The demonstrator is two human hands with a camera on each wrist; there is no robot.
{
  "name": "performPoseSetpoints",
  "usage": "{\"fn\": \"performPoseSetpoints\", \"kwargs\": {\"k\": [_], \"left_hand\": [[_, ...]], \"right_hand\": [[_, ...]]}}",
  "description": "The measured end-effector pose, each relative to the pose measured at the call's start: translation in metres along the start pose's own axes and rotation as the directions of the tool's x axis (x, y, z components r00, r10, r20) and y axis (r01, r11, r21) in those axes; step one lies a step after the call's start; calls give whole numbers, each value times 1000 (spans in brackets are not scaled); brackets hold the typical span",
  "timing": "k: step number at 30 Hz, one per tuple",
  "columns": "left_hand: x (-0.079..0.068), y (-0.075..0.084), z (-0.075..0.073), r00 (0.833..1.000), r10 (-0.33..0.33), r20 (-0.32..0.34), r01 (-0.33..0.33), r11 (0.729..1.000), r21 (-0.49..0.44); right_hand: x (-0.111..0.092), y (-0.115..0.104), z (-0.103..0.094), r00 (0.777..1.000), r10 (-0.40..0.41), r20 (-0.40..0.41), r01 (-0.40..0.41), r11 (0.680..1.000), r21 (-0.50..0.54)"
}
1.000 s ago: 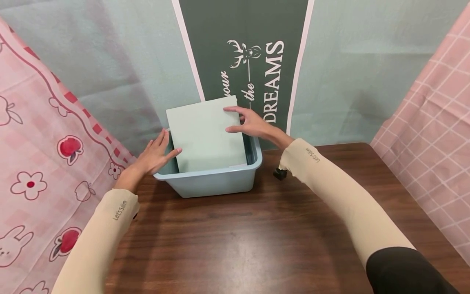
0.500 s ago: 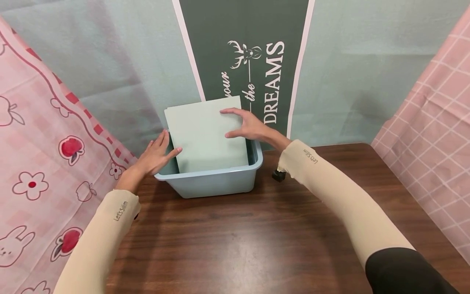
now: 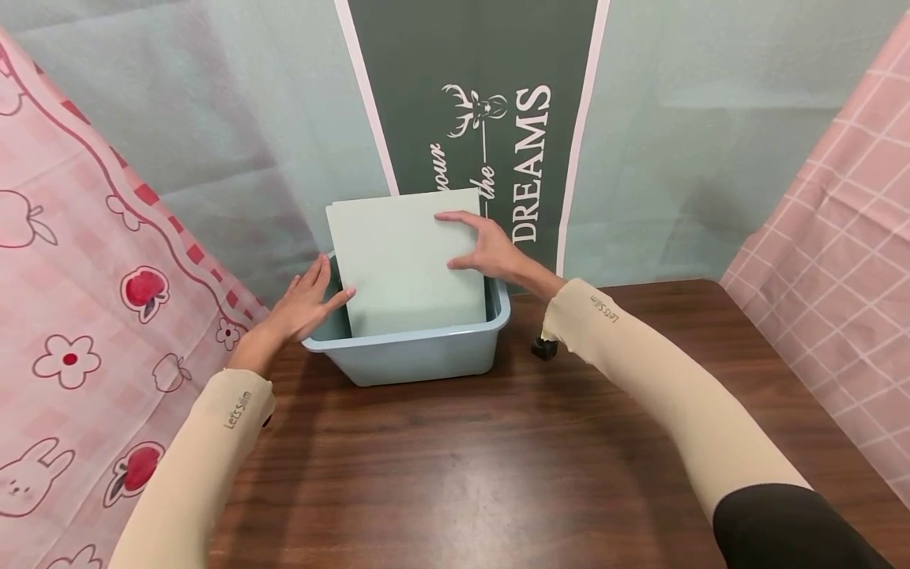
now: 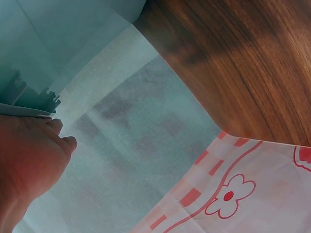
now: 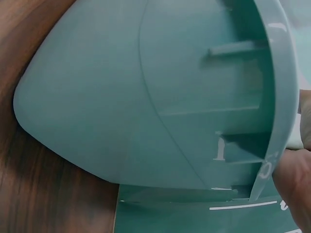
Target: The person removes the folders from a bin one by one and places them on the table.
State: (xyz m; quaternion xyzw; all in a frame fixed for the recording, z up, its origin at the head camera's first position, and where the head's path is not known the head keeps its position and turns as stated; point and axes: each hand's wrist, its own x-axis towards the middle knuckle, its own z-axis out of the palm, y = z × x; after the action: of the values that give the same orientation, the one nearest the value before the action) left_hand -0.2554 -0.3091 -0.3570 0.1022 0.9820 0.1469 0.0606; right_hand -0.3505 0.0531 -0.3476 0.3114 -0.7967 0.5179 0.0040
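Note:
A pale green, flat square panel (image 3: 408, 265) stands leaning back in a light blue plastic tub (image 3: 419, 357). A thin second edge shows behind its top left corner, and its bottom is hidden by the tub's front wall. My left hand (image 3: 302, 304) rests at the tub's left rim, fingers extended and thumb stretched toward the panel's left edge. Over the panel's upper right side, my right hand (image 3: 490, 249) lies with index finger and thumb spread across the front face; its other fingers are hidden. The right wrist view shows this hand (image 5: 294, 182) just past the tub's rim.
The tub sits near the back edge of a brown wooden table (image 3: 441, 474). Behind it hangs a grey-green cloth (image 3: 526, 47) with lettering and a deer head. Pink patterned curtains border the left (image 3: 107, 316) and right sides.
The panel has shifted to the right and stands squarer in the tub. My right hand has moved slightly right and down. The left hand stays at the rim.

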Motion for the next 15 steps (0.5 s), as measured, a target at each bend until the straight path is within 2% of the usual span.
{"fn": "performPoseSetpoints", "kwargs": {"k": [8, 15], "left_hand": [[-1, -2, 1, 1000, 1, -12, -1, 1000, 1], [1, 0, 2, 1000, 1, -23, -1, 1000, 13]], "right_hand": [[-4, -4, 0, 993, -20, -114, 22, 1000, 19], [-9, -5, -9, 977, 39, -208, -27, 998, 57]]}}
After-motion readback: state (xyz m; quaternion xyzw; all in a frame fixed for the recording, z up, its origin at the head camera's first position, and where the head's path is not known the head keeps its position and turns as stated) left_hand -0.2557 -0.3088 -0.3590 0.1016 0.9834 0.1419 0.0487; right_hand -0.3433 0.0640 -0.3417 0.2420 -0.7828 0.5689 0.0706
